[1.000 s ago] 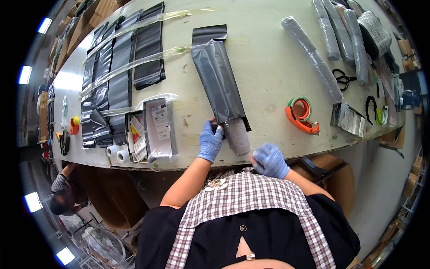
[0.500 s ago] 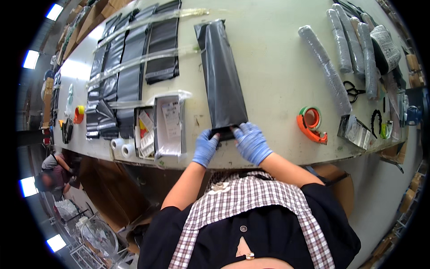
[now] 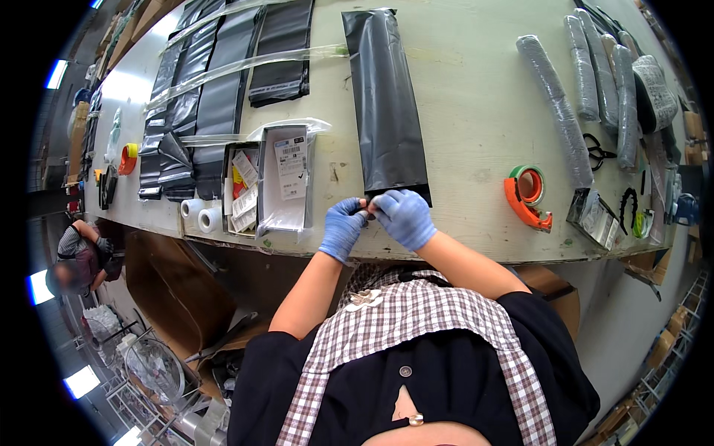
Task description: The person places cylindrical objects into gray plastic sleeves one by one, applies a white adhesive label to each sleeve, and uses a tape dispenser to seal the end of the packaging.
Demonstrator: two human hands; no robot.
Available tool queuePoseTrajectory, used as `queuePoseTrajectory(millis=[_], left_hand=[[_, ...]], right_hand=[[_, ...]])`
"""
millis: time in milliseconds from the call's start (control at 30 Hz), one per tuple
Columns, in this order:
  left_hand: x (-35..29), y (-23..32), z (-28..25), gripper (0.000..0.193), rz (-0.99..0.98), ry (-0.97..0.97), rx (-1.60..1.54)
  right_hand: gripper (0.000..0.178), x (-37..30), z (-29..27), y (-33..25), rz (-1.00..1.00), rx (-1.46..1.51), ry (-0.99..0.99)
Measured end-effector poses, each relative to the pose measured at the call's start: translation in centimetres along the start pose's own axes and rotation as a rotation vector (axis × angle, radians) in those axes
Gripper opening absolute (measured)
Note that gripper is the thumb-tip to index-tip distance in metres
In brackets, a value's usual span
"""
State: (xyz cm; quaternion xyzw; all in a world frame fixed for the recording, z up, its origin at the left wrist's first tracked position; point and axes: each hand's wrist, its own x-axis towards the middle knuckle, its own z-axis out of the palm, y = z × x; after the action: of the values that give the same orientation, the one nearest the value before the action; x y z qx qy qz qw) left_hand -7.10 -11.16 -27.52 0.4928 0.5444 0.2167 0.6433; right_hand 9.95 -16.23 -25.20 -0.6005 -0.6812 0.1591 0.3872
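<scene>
A long black plastic mailing bag lies lengthwise on the table, its near end facing me. At that end's left corner both hands come together, in blue gloves with uncovered fingertips. My left hand is closed with thumb and finger pinched at the bag's edge. Right beside it, my right hand pinches the same edge, its back covering part of the near end. The fingertips almost touch, and the bit of plastic between them is mostly hidden.
Left stand stacked black bags under clear straps, an open box with labels and two white rolls. Right are an orange tape dispenser, bubble-wrapped tubes, scissors and a small box. Another person is far left.
My right hand has moved left from the bag's near right corner to meet my left hand at the left corner. The bag's near flap is now flatter. The whole view has shifted slightly.
</scene>
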Motion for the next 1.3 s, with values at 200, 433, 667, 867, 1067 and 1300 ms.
queuePoseTrajectory(millis=[200,433,667,867,1067,1300], left_hand=[[-1.0,-0.4,-0.8,0.029,-0.074,-0.077,0.070],[-0.3,2.7,-1.8,0.061,1.115,0.249,1.060],[3.6,3.6,-0.1,0.016,1.579,-0.221,0.929],[-0.1,3.6,1.1,0.013,1.031,-0.255,0.528],[-8.5,0.1,3.1,0.017,0.429,-0.165,0.417],[-11.7,-2.5,4.3,0.050,-0.426,-0.289,0.441]], right_hand=[[0.018,-11.5,-13.4,3.0,0.383,-0.143,-0.710],[0.045,-8.5,-18.2,1.0,0.393,-0.403,-0.323],[0.034,-1.3,-7.6,8.4,-0.630,-0.295,-0.094],[0.015,-5.0,-6.3,6.0,0.160,0.265,0.033],[0.016,-13.1,-7.6,-0.1,0.791,0.461,0.015],[0.026,-16.5,-9.1,-0.8,1.317,0.639,-0.249]])
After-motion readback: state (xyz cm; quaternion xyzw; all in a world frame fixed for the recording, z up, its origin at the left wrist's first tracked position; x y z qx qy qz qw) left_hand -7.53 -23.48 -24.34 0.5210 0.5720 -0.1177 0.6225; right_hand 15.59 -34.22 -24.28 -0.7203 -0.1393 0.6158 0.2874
